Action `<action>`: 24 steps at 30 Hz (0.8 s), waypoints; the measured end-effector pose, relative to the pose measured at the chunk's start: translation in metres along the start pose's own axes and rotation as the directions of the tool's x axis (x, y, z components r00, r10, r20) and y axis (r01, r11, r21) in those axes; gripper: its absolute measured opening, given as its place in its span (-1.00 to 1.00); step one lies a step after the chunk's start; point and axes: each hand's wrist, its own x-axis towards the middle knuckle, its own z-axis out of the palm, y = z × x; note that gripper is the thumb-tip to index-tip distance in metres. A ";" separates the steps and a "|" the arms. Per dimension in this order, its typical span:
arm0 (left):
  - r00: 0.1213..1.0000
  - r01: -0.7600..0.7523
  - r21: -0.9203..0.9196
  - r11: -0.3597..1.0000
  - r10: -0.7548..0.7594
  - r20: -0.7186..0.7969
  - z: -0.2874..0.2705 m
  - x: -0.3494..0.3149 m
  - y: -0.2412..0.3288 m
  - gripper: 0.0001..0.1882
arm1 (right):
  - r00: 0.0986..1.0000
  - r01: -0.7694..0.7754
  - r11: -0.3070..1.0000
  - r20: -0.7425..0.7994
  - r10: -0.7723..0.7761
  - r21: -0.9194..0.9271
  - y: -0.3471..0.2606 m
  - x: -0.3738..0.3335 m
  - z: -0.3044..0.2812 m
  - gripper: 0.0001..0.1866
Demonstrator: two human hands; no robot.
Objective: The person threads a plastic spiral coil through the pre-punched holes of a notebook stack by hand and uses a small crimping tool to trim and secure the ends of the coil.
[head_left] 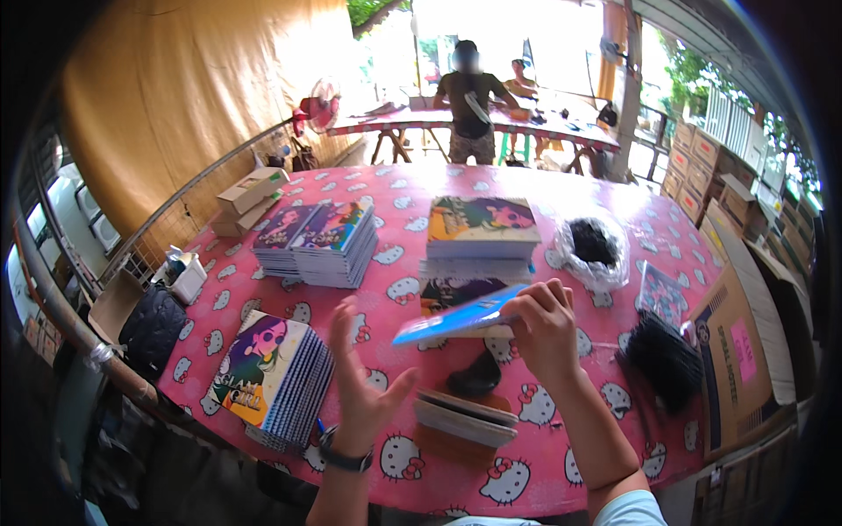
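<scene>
My right hand (pixel 542 320) pinches one end of a thin blue notebook (pixel 460 316), tilted above the table's middle. To its left, my left hand (pixel 364 386) is raised with fingers spread, holding nothing; a dark watch is on its wrist. Beside that hand stands a stack of spiral notebooks (pixel 263 373) with an illustrated cover. Below the blue notebook are a black rounded object (pixel 474 374) and a wooden block-like piece (pixel 465 421), whose kind I cannot make out. Another illustrated notebook (pixel 452 296) lies partly hidden behind the blue one.
Further notebook stacks stand at the back left (pixel 329 241) and back centre (pixel 482 228) of the pink patterned table (pixel 399 188). On the right are a plastic bag (pixel 594 250) of black material, a bundle of black binding coils (pixel 662 359) and a cardboard box (pixel 741 351). Two people are beyond.
</scene>
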 end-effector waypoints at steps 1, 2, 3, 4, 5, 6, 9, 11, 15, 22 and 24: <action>0.996 0.070 -0.050 0.996 -0.068 0.054 0.015 -0.002 0.003 -0.38 | 1.000 0.026 0.999 -0.009 -0.026 0.035 -0.016 -0.002 -0.022 -0.70; 0.992 0.045 -0.287 0.957 -0.010 0.123 0.019 -0.006 -0.009 -0.51 | 0.998 0.053 0.996 -0.020 -0.051 0.074 -0.025 -0.005 -0.037 -0.67; 0.984 0.039 -0.505 0.862 0.055 0.171 0.019 -0.009 -0.020 -0.63 | 0.997 0.019 0.996 -0.075 -0.013 0.083 -0.029 -0.009 -0.049 -0.65; 0.981 0.096 -0.560 0.823 0.016 0.192 0.022 -0.008 -0.013 -0.70 | 0.991 -0.025 0.996 -0.126 0.036 0.083 -0.028 -0.017 -0.063 -0.62; 0.977 0.153 -0.607 0.780 -0.025 0.213 0.020 -0.004 -0.002 -0.76 | 0.981 -0.067 0.994 -0.175 0.081 0.087 -0.025 -0.027 -0.071 -0.60; 0.971 0.203 -0.647 0.735 -0.066 0.230 0.019 -0.005 0.005 -0.82 | 0.924 -0.285 0.912 -0.169 0.344 0.296 -0.024 -0.043 -0.074 -0.57; 0.890 0.438 -0.711 0.550 -0.155 0.428 0.012 -0.006 0.005 -0.81 | 0.860 -0.497 0.678 0.202 0.469 0.541 -0.009 -0.105 -0.069 -0.60; 0.842 0.497 -0.617 0.610 -0.169 0.512 0.005 -0.006 0.001 -0.80 | 0.852 -0.513 0.732 0.369 0.371 0.448 -0.015 -0.135 -0.062 -0.69; 0.762 0.610 -0.514 0.603 -0.266 0.590 0.002 -0.008 -0.002 -0.82 | 0.868 -0.493 0.763 0.287 0.404 0.418 -0.020 -0.151 -0.046 -0.76; 0.786 0.530 -0.336 0.779 -0.302 0.540 -0.004 -0.005 -0.015 -0.82 | 0.902 -0.430 0.707 0.294 0.315 0.562 -0.013 -0.154 -0.039 -0.83; 0.792 0.518 -0.307 0.799 -0.311 0.525 0.003 -0.006 -0.018 -0.81 | 0.951 -0.308 0.747 0.207 0.228 0.589 -0.010 -0.152 -0.037 -0.82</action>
